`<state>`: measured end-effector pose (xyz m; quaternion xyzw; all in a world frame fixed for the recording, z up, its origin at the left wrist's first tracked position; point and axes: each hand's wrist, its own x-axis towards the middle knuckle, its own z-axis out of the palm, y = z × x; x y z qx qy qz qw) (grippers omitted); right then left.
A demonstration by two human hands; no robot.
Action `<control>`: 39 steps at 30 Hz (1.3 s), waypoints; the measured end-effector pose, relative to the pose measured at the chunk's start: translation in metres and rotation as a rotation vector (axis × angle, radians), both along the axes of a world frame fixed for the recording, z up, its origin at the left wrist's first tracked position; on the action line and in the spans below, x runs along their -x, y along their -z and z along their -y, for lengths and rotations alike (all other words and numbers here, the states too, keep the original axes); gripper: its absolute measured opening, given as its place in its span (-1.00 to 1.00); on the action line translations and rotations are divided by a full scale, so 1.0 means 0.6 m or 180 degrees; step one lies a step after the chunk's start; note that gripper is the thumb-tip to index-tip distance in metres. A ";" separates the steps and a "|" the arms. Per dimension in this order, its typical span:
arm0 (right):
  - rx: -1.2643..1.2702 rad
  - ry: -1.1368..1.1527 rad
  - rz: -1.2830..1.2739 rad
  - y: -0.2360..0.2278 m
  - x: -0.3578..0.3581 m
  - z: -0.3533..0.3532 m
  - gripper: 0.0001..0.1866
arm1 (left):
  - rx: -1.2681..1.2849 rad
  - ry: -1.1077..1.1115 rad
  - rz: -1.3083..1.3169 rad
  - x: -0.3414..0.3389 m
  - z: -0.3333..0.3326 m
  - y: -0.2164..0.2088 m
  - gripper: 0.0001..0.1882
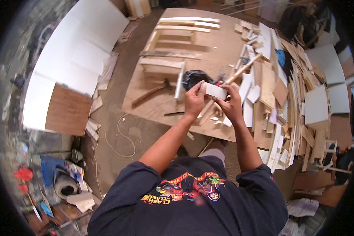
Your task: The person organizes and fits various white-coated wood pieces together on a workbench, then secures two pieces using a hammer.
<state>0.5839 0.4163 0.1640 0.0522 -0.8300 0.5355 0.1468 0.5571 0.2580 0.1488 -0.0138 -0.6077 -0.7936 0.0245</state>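
Between my two hands is a small white rectangular block (pixel 215 91), held up over the near part of the wooden worktable (pixel 161 103). My left hand (pixel 195 100) pinches its left end, thumb on top. On the right end, the fingers and thumb of my right hand (pixel 231 103) are closed. Just behind the block lies a black plastic bag (pixel 193 78). A hammer (pixel 151 93) with a wooden handle rests on the table left of my hands. Beside it a narrow white-edged board (pixel 179 80) joins a wooden frame (pixel 161 63).
Scrap boards and strips (pixel 267 82) are heaped along the table's right side. More pale strips (pixel 190 21) lie at its far end. Large white panels (pixel 74 51) lean at the left, near a brown board (pixel 68 110). A pale cable (pixel 124 154) curls across the floor.
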 end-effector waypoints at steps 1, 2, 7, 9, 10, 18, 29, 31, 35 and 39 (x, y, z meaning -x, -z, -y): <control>-0.0329 -0.0134 -0.0228 0.001 0.006 0.047 -0.45 | 0.0108 -0.0191 -0.0012 -0.007 0.055 0.007 -0.62; -0.0028 -0.0214 -0.0090 0.002 0.000 0.102 -0.44 | 0.0379 -0.0253 0.0104 -0.020 0.115 0.015 -0.62; -0.0504 -0.0887 -0.0336 0.043 0.012 0.283 -0.48 | 0.0376 -0.0804 0.0499 -0.061 0.316 0.048 -0.62; -0.0540 -0.1082 -0.0205 0.052 0.023 0.332 -0.51 | 0.0242 -0.0873 0.0697 -0.071 0.372 0.059 -0.62; -0.0340 -0.1193 0.0077 0.055 0.028 0.357 -0.50 | 0.0227 -0.0887 0.0706 -0.073 0.398 0.067 -0.63; -0.0275 -0.1308 -0.0079 0.088 0.120 0.508 -0.47 | 0.0185 -0.0806 0.0924 0.007 0.556 0.067 -0.68; -0.0311 -0.0642 0.0079 0.114 0.326 0.706 -0.47 | 0.0593 0.0314 0.1007 0.289 0.789 0.076 -0.64; -0.0348 -0.0531 0.0131 0.096 0.353 0.732 -0.45 | 0.0572 0.0379 0.0969 0.337 0.810 0.069 -0.63; 0.0044 -0.0098 0.0453 0.071 0.420 0.751 -0.44 | 0.0279 0.0440 0.1011 0.425 0.821 0.050 -0.64; 0.0866 0.0637 0.0670 0.101 0.475 0.759 -0.55 | 0.0171 0.0820 0.1182 0.497 0.819 0.041 -0.65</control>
